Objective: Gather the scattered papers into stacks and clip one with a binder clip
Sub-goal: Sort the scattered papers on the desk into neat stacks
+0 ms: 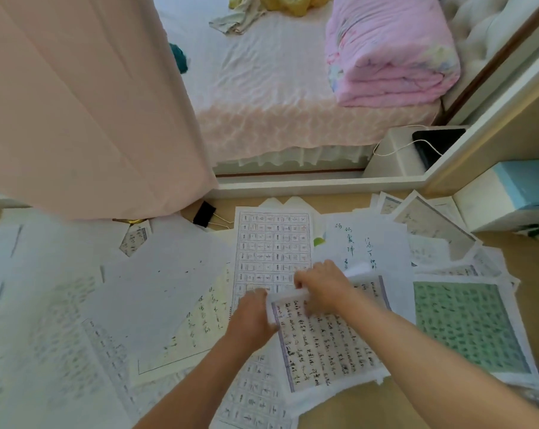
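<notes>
Clamped on top edge of calligraphy sheet stack — our left hand and right hand; black binder clip lies by curtain.

Cannot see the fingertips of the left hand or right hand: smeared by motion and tucked behind the raised top edge of the handwritten sheet, with both forearms cut off at the bottom edge. Cannot read the papers at far left, blurred to grey streaks. Can make out only part of the black binder clip under the curtain hem, and just a sliver of some gold object beside it.
</notes>
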Tool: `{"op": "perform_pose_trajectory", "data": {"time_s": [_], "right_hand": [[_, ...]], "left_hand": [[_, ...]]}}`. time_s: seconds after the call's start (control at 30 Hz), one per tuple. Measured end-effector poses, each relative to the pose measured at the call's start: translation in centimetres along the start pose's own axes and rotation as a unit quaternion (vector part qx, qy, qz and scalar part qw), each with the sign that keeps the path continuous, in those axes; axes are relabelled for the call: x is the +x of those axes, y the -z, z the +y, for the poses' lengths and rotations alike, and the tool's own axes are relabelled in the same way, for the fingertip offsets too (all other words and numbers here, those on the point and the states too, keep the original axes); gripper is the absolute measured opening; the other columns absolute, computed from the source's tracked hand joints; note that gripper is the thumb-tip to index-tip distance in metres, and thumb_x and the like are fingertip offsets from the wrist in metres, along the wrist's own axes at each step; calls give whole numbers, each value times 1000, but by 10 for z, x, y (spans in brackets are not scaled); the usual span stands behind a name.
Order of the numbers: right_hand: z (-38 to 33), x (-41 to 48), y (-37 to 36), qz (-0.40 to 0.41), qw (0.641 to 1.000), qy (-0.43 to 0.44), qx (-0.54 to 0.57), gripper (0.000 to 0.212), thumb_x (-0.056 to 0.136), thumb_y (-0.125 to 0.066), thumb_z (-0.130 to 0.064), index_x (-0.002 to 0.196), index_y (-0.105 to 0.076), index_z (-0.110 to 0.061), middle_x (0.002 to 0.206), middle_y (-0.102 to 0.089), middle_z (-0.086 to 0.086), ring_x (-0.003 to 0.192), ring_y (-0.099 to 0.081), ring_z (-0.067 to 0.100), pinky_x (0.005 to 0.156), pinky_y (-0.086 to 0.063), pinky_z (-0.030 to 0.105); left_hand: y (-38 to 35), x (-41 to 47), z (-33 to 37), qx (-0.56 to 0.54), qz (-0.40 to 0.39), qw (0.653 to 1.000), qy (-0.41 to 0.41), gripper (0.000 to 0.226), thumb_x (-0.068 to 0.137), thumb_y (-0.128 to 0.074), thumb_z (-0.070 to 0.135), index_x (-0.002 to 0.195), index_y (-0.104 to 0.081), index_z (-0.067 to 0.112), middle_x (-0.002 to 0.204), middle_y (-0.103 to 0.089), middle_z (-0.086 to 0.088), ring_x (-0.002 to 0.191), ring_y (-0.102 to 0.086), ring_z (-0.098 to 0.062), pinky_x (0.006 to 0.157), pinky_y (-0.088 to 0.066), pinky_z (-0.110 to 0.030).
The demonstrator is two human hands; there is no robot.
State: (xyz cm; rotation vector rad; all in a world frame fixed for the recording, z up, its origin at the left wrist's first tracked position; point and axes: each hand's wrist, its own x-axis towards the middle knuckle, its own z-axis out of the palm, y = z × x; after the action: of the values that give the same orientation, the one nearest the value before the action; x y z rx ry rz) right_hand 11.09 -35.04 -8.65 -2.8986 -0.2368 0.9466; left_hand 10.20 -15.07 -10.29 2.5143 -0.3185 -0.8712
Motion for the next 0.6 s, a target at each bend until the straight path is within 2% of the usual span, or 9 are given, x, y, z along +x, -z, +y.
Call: {"op": "perform_pose_trajectory", "data": {"time_s": [0.07,0.13,0.2,0.23,0.3,0.37,0.47,0.53,0.6], "right_hand": [[2,-1,0,12,999,26,-21,36,74,-78,-51,100,-64,-29,101,-63,-6,101,-49,17,96,-34,38],[7,-4,-1,29,999,38,24,24,81,-74,-45,77,-56,-30,85,-57,-10,91,-48,16,90,-38,35],[15,-11,6,26,993,30,109,42,84,-73,-40,61,-38,-33,70,-45,-17,78,-46,13,77,-38,29],[20,-13,10,36,986,23,160,43,83,-74,-41,60,-39,-33,69,-46,-16,74,-49,12,71,-39,27],[27,-18,20,72,956,-11,283,32,77,-79,-44,65,-55,-28,74,-59,-10,73,-57,12,66,-47,27],[31,-18,26,95,917,-43,385,29,73,-82,-46,77,-64,-24,82,-65,-6,76,-64,14,67,-51,29],[32,-16,32,41,900,-46,431,35,76,-79,-49,101,-65,-30,97,-69,-9,82,-69,10,70,-57,31],[32,-12,33,28,889,-76,452,31,81,-77,-39,107,-64,-28,101,-69,-8,87,-69,12,74,-60,34],[32,-6,32,73,853,-135,499,23,84,-77,-31,104,-68,-23,97,-70,-5,85,-69,14,73,-59,33]], "left_hand": [[3,4,2,-62,-3,998,31,27,83,-73,20,101,-53,24,98,-59,4,83,-58,-11,74,-54,-30],[10,9,1,-94,-9,995,37,10,85,-69,18,84,-60,21,85,-64,2,75,-61,-14,75,-56,-34],[23,10,-2,-190,-16,981,44,15,83,-72,28,80,-66,14,84,-71,-3,81,-68,-20,80,-58,-41],[32,8,-4,-243,-32,968,48,22,80,-74,33,83,-67,13,87,-72,-4,85,-69,-21,83,-58,-44],[46,4,-5,-287,-87,952,56,36,72,-77,42,97,-67,18,96,-74,0,92,-71,-20,84,-59,-44],[58,2,-2,-276,-92,955,64,34,75,-80,34,104,-68,21,101,-75,2,91,-73,-17,82,-60,-44],[74,8,8,-257,15,965,45,18,84,-74,16,101,-67,20,98,-73,3,84,-72,-10,78,-61,-38],[86,17,12,-226,73,971,19,26,86,-71,13,109,-63,22,104,-71,4,86,-71,-9,76,-62,-36],[94,29,9,-176,147,973,5,47,85,-72,15,127,-53,25,119,-63,5,97,-65,-11,81,-60,-35]]}}
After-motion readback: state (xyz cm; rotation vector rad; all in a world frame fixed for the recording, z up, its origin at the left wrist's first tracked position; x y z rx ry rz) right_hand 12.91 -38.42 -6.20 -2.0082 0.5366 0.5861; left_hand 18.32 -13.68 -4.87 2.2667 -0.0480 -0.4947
